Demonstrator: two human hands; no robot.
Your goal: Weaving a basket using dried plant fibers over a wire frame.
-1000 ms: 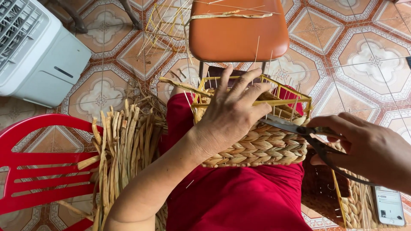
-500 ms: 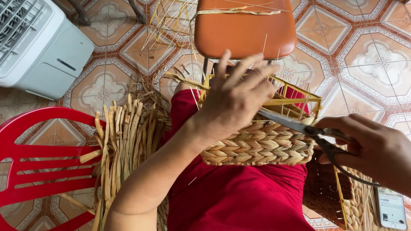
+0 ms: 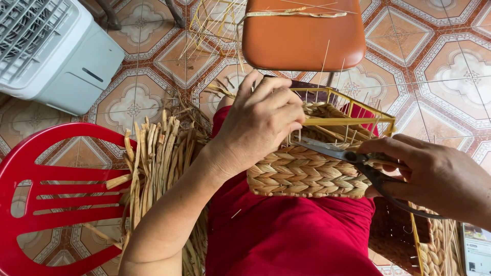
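Head view shows a half-woven straw basket [image 3: 307,171] resting on the person's red-clad lap [image 3: 291,235]. Its yellow wire frame [image 3: 353,121] stands bare above the plaited rows. Left hand [image 3: 261,122] lies curled over the basket's near rim, gripping it. Right hand [image 3: 434,176] is closed through the handles of scissors [image 3: 332,151], blades nearly together against the weave. Loose straw strips [image 3: 153,163] lie beside a red chair [image 3: 46,199].

A home craft corner: patterned floor tiles [image 3: 440,76], red plastic chair [image 3: 46,204] at eight o'clock, dried reeds [image 3: 153,168] heaped on the floor.
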